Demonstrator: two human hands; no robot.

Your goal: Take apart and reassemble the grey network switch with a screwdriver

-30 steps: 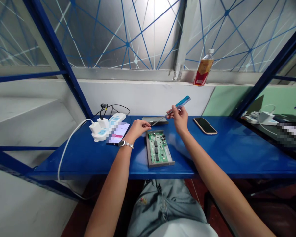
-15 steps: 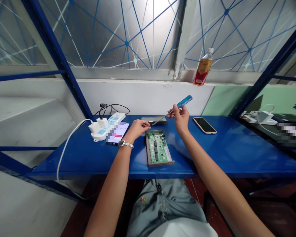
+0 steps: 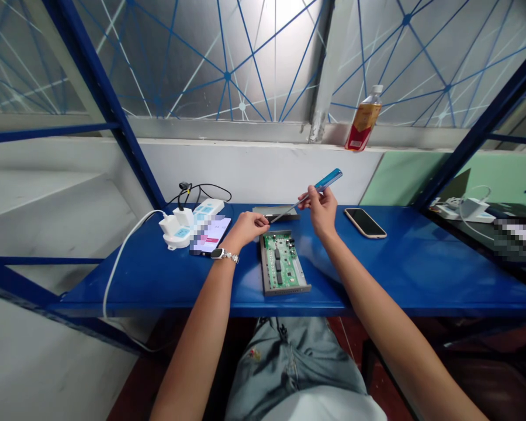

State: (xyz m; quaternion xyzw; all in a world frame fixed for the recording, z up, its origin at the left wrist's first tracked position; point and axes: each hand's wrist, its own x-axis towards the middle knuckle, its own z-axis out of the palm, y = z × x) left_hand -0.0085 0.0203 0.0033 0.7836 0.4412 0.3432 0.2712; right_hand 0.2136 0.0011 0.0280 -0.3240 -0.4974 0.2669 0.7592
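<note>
My right hand [image 3: 321,209] is shut on a blue-handled screwdriver [image 3: 328,180], whose thin metal shaft slants down and to the left. Its tip ends beside my left hand [image 3: 249,227], close to the front edge of a flat grey metal cover [image 3: 277,211]. The curled fingers of my left hand reach that edge, but whether they grip anything is hidden. In front of the cover, a green circuit board [image 3: 280,261] lies in an open grey metal case [image 3: 284,289], just right of my left hand.
On the blue metal shelf [image 3: 377,280] are a smartphone [image 3: 364,223], a white power strip [image 3: 208,210] with a plugged-in adapter [image 3: 174,227], and a pixelated phone [image 3: 209,235]. A white cable runs off the left edge. A plastic bottle [image 3: 363,126] stands on the window ledge behind.
My hands and the screwdriver stay almost in place. The whole view has only shifted slightly.
</note>
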